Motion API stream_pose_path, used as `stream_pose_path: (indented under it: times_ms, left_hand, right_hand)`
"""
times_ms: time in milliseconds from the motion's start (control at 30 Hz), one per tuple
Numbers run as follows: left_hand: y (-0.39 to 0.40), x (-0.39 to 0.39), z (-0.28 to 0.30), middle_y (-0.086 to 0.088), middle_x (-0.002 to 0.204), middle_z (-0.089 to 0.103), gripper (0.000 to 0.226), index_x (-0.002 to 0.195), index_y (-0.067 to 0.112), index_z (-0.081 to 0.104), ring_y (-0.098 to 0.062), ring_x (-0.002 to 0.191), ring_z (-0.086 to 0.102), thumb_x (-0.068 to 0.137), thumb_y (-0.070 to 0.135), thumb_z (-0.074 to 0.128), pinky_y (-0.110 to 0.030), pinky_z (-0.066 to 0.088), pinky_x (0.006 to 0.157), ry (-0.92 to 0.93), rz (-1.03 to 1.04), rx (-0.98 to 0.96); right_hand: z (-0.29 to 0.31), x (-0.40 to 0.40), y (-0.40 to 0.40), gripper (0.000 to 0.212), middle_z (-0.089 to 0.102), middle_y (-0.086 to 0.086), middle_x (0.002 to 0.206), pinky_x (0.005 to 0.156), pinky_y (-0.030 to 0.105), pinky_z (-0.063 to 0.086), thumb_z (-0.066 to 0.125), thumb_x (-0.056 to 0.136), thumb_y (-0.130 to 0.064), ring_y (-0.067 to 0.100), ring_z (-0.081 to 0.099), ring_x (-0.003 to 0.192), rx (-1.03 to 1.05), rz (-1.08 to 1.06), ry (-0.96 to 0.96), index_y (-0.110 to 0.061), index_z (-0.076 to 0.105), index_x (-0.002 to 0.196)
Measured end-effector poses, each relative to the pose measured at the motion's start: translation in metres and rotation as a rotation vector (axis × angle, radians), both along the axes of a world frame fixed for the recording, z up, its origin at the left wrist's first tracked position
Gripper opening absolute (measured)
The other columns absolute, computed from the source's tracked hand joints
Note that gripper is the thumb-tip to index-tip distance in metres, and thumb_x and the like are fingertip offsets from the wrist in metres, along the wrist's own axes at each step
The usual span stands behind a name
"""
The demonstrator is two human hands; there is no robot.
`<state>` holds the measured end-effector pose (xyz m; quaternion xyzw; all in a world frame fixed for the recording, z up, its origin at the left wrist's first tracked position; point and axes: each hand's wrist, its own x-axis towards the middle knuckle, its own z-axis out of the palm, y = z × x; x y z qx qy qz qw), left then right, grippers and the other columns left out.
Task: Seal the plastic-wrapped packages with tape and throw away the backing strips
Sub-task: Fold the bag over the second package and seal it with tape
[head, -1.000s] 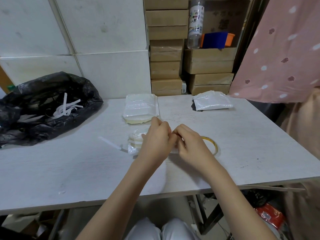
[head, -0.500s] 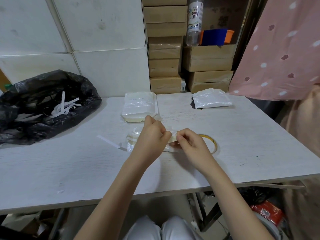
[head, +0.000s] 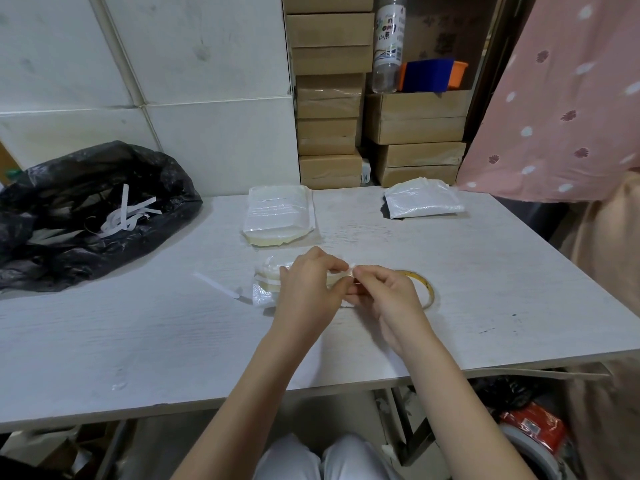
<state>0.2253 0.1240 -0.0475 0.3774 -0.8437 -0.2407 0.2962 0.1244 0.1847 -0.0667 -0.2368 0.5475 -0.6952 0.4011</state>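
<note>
I see the plastic-wrapped package (head: 268,284) lying near the middle of the white table (head: 138,334), mostly hidden under my left hand (head: 306,291), which rests on top of it with the fingers curled down. My right hand (head: 388,299) meets it at the package's right end; its thumb and forefinger are pinched narrow on a small whitish tab (head: 351,271), tape or backing, I cannot tell which. Whether the left fingers actually clamp the package or only press on it I cannot tell. A loose backing strip (head: 218,285) lies on the table just left of the package, and a tape ring (head: 427,289) sits just beyond my right hand.

The table is pale wood-grain, set against a white tiled wall (head: 138,81). Further back I count two more wrapped packs: one (head: 278,214) straight ahead, one (head: 422,201) at the far right. One black rubbish bag (head: 86,216) sits at the left edge with several white strips (head: 126,216) inside. Stacked cardboard boxes (head: 329,126) stand behind, a pink dotted cloth (head: 561,116) hangs at right.
</note>
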Motion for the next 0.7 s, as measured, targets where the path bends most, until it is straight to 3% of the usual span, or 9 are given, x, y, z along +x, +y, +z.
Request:
stream_pose_path:
  times_ms: [67,133,233,400,567,700]
  left_hand:
    - [0.0,-0.001,0.001,0.008,0.092,0.056,0.017,0.098,0.017,0.071,-0.017,0.097,0.057,0.086,0.027,0.063,-0.046,0.042,0.093,0.003,0.004,0.004]
    - [0.001,-0.001,0.004,0.005,0.091,0.062,0.017,0.094,0.019,0.072,-0.017,0.094,0.059,0.088,0.029,0.06,-0.045,0.044,0.091,0.025,0.012,0.021]
    - [0.0,0.0,0.008,0.0,0.091,0.07,0.015,0.09,0.016,0.074,-0.016,0.091,0.063,0.088,0.025,0.061,-0.04,0.046,0.088,0.079,0.017,0.064]
    - [-0.002,0.005,0.011,0.003,0.087,0.074,0.015,0.087,0.013,0.074,-0.008,0.088,0.064,0.088,0.017,0.059,-0.018,0.044,0.075,0.097,0.042,0.082]
    - [-0.002,0.005,0.012,0.002,0.089,0.074,0.017,0.09,0.014,0.074,-0.011,0.089,0.064,0.089,0.02,0.058,-0.019,0.041,0.073,0.03,0.047,0.046]
    - [-0.001,0.004,0.014,-0.003,0.086,0.072,0.019,0.088,0.011,0.07,-0.019,0.08,0.062,0.089,0.02,0.054,-0.03,0.043,0.07,-0.034,0.054,0.033]
  right_hand:
    - [0.001,0.001,-0.003,0.015,0.066,0.008,0.063,0.06,0.021,0.057,0.056,0.09,-0.003,0.014,0.063,0.058,-0.017,-0.006,-0.107,0.0,0.067,0.081]
    - [0.003,0.001,-0.005,0.01,0.066,0.009,0.064,0.057,0.021,0.055,0.058,0.088,-0.001,0.011,0.06,0.055,-0.033,-0.025,-0.095,0.004,0.067,0.088]
    - [0.007,0.0,-0.006,0.007,0.064,0.005,0.057,0.063,0.024,0.059,0.061,0.085,0.001,0.008,0.06,0.052,-0.038,-0.053,0.054,0.0,0.067,0.082]
    - [0.011,-0.003,-0.006,0.019,0.064,-0.004,0.057,0.066,0.022,0.057,0.058,0.086,0.005,0.002,0.062,0.053,-0.023,0.026,0.311,-0.008,0.065,0.074]
    - [0.012,-0.007,-0.004,0.023,0.063,-0.007,0.063,0.069,0.022,0.053,0.062,0.083,0.001,0.002,0.061,0.06,0.017,0.023,0.62,-0.018,0.065,0.071]
    - [0.013,-0.006,-0.006,0.015,0.062,-0.013,0.067,0.068,0.023,0.05,0.061,0.084,-0.004,0.003,0.058,0.066,0.076,0.012,0.833,-0.015,0.066,0.077]
